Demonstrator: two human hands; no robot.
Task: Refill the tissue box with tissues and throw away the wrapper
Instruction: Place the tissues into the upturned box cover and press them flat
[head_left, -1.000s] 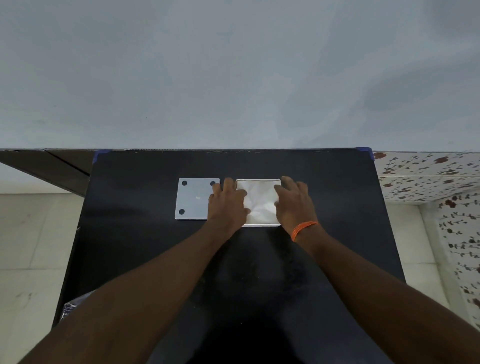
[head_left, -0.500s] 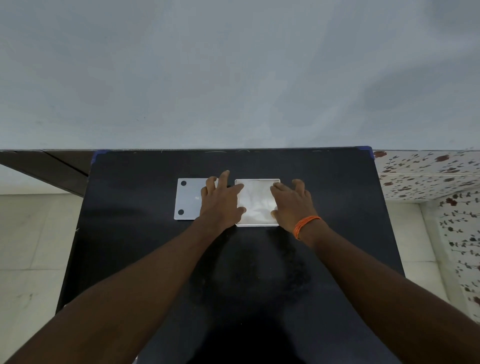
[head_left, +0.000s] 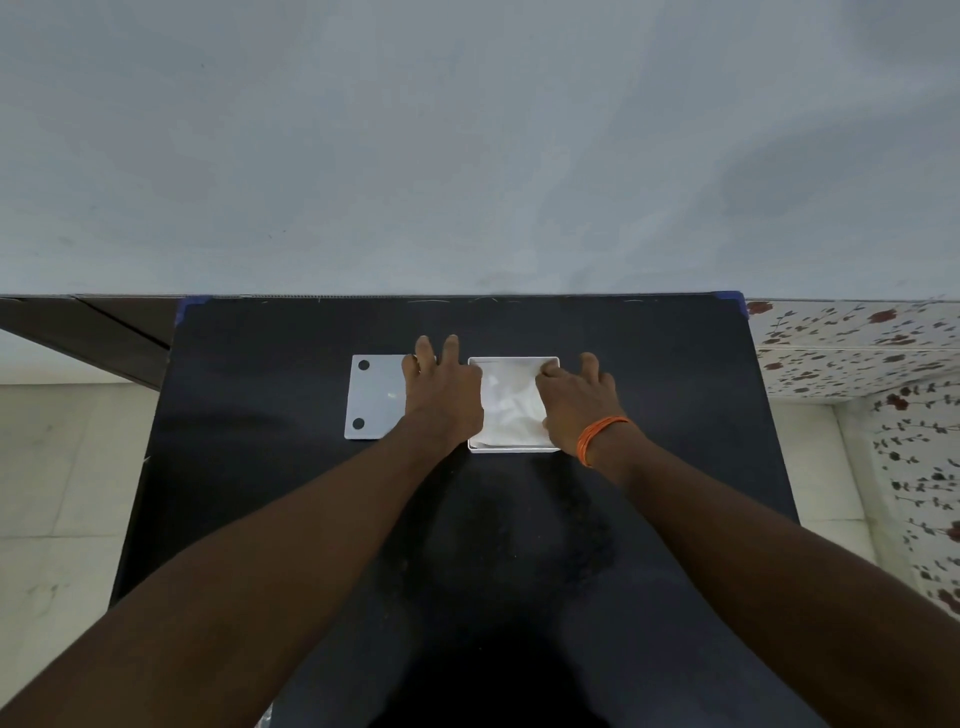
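— Anything worn on the arms?
— Both forearms are bare, no sleeves in view.
— And at the wrists?
— An orange thread band (head_left: 597, 439), wound in several strands, on the right wrist only.

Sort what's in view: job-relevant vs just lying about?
Belongs to the job:
- white tissue box, open on top
- tissues inside it
- grey lid panel, flat on the table left of the box
- left hand and right hand, at the box

Just there:
- black table
- orange wristband on the right wrist
- floral tiles at right
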